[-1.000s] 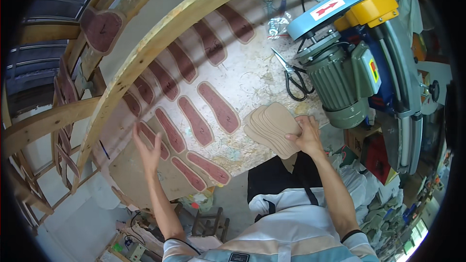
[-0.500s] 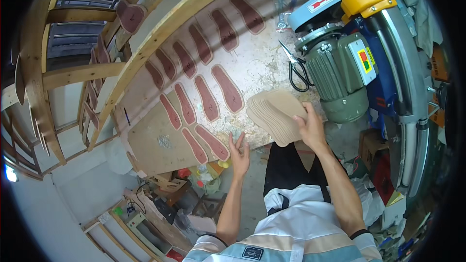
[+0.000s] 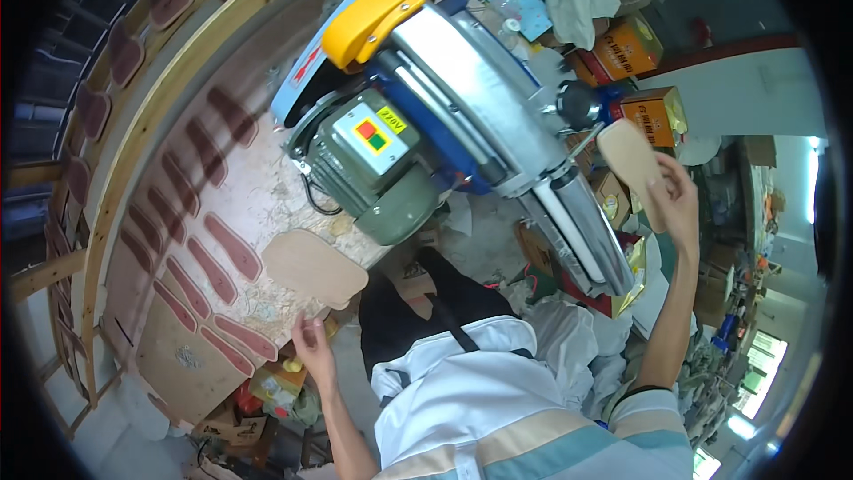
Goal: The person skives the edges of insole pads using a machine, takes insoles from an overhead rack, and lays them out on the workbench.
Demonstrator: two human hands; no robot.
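My right hand [image 3: 679, 206] is raised at the right, beyond the machine, with its fingers closed on a beige insole [image 3: 629, 160]. The insole is held upright at a slant by its lower part. On the near edge of the workbench lies a stack of beige insoles [image 3: 313, 267], its top piece facing up. Just below that stack, my left hand [image 3: 314, 352] is at the bench edge, fingers apart and with nothing in it. Rows of dark red insoles [image 3: 208, 268] with pale rims lie on the bench to the left.
A machine with a green motor [image 3: 378, 164], yellow cover [image 3: 378, 18] and long metal body stands between the bench insoles and my right hand. Orange boxes [image 3: 653, 117] stand behind it. White plastic bags [image 3: 569, 338] lie on the floor. A wooden rack [image 3: 169, 93] borders the bench.
The view has swung to the right. My right hand has left the stack on the bench and moved right past the machine, now with one beige insole. My left hand stays near the bench edge.
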